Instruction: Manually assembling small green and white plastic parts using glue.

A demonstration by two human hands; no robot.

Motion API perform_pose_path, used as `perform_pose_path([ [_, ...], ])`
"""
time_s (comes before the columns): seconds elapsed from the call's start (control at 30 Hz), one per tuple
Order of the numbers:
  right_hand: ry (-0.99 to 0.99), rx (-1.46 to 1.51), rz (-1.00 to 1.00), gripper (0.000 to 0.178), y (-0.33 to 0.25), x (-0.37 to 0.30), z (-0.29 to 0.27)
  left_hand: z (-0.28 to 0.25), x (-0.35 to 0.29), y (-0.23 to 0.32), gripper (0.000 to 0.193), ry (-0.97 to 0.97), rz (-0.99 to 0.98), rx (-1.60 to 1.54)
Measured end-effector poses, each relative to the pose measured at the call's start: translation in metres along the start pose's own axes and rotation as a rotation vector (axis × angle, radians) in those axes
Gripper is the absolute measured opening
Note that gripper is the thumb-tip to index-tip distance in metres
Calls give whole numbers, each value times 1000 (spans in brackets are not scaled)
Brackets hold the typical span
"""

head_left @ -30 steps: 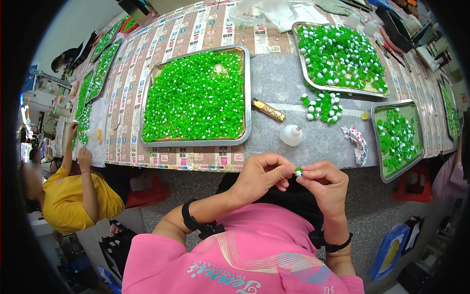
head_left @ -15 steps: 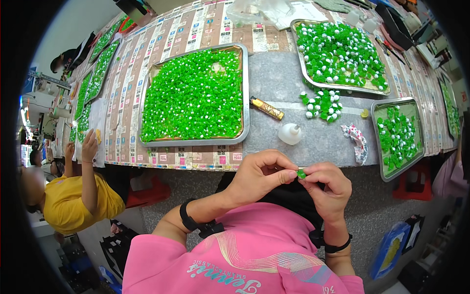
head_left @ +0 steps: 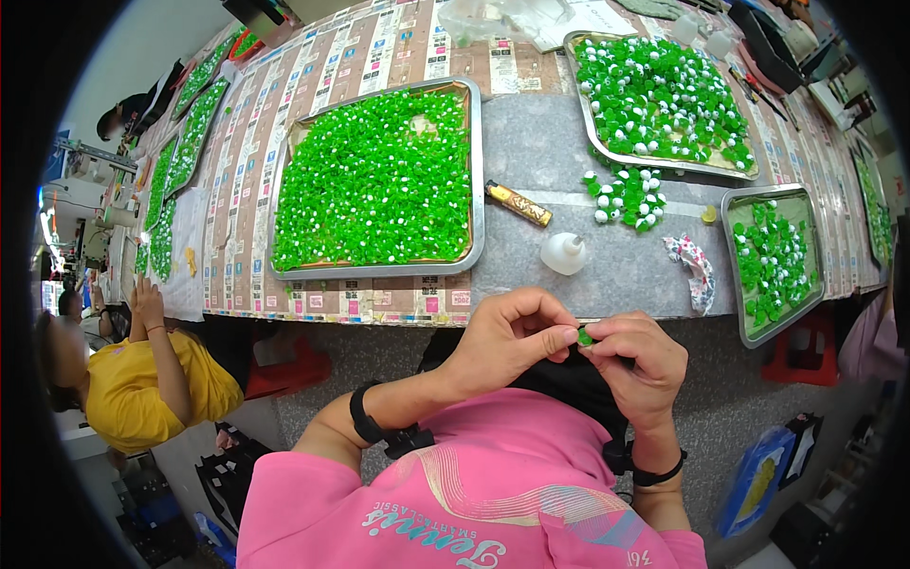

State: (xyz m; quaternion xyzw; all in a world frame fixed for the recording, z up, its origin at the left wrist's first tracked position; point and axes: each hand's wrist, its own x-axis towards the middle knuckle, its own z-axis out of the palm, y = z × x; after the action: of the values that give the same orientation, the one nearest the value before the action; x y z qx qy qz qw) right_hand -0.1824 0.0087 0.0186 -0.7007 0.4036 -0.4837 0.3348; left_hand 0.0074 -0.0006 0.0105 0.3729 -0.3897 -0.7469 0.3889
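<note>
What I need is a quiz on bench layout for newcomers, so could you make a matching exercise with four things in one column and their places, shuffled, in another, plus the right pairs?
Things
1. White bottle
2. Small green piece
3. Patterned cloth
4. Loose pile of green-and-white pieces

Places
A. Just left of the small tray at the right
B. On the grey cover, just beyond the left hand
C. Just on the near side of the upper right tray
D. Between the left hand and the right hand, at the fingers

Pairs: 1-B, 2-D, 3-A, 4-C
</note>
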Motion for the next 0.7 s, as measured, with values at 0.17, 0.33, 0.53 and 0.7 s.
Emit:
perform_pose_path([
  [0.17,-36,17,26,19,2,1,-2,1,-1,0,11,-3,-29,-4],
  [0.33,-56,174,203,19,-2,1,-4,-1,1,3,15,-46,-161,-125],
  [0.53,-48,446,388,21,3,-6,-6,-1,0,6,17,-76,-193,-185],
  [0.7,-28,539,512,21,4,-8,-7,-1,1,3,20,-129,-142,-181],
])
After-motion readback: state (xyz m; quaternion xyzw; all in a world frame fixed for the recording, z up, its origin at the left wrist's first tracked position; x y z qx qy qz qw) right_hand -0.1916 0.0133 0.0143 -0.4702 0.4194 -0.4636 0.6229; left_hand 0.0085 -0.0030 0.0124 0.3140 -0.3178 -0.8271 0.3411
